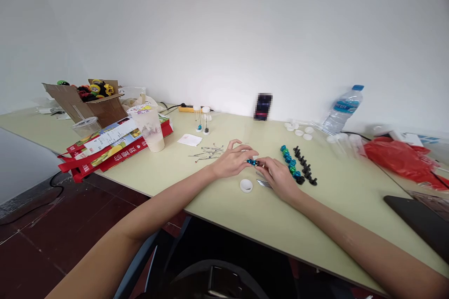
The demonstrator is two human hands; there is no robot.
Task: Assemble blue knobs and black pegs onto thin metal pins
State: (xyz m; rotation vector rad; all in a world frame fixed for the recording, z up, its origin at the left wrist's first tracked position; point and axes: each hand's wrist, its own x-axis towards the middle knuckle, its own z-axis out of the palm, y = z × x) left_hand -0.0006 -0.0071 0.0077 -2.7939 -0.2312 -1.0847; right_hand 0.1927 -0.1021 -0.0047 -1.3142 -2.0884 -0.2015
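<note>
My left hand (232, 161) pinches a small shiny blue part (251, 162) between thumb and fingertips. At its right end, my right hand (279, 177) grips a small black piece (257, 163) that touches the blue one. Just below the hands stands a round white cap (246, 186) with tiny bits inside. A flat metal blade-like strip (264, 183) lies partly under my right hand. Right of that hand run a row of blue and green metallic parts (288, 159) and a row of black knob-like pieces (306, 166). Thin metal rods (209, 151) lie scattered left of my left hand.
Two clear tubes with white caps (206, 124) stand behind a white paper slip (190, 140). On the left are a plastic cup (149, 128), a red printed bag (115, 147) and a cardboard box (100, 110). A water bottle (342, 111) and a red plastic bag (400, 161) are at right.
</note>
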